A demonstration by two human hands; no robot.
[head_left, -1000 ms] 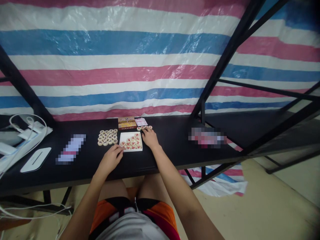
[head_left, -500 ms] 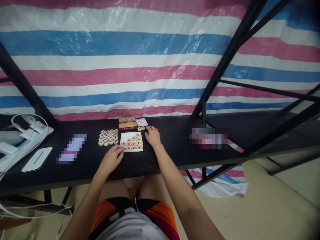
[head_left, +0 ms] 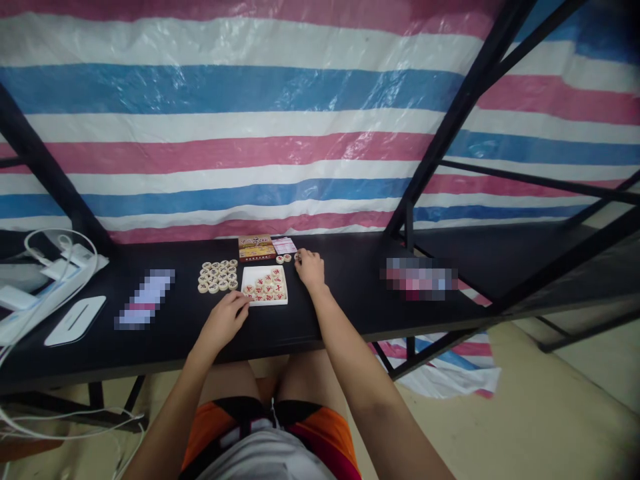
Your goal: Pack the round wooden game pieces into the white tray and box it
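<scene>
A shallow white box (head_left: 275, 302) holds several Chinese chess pieces with red characters (head_left: 269, 289), leaving bare floor at its far left. My left hand (head_left: 229, 315) has its fingers bent together at the box's near left corner, gripping the edge. Beyond the box's far right corner, my right hand (head_left: 311, 270) pinches what looks like a Chinese chess piece (head_left: 299, 255) at the fingertips, mostly covered by them. Two red-marked pieces (head_left: 283, 259) lie just left of those fingertips. Dark-marked pieces (head_left: 219, 275) sit in rows left of the box.
Behind the white box are a printed carton lid (head_left: 256, 247) and a pink-white paper (head_left: 285, 246). A white device (head_left: 75, 320) and cables (head_left: 50, 233) occupy the left. Blurred items lie on both sides. Black frame bars (head_left: 445, 127) and striped sheeting (head_left: 250, 153) stand behind the black table (head_left: 350, 313).
My right hand has shifted slightly right, drawing the pinched piece away from the two beside it. My left hand stays at the box corner.
</scene>
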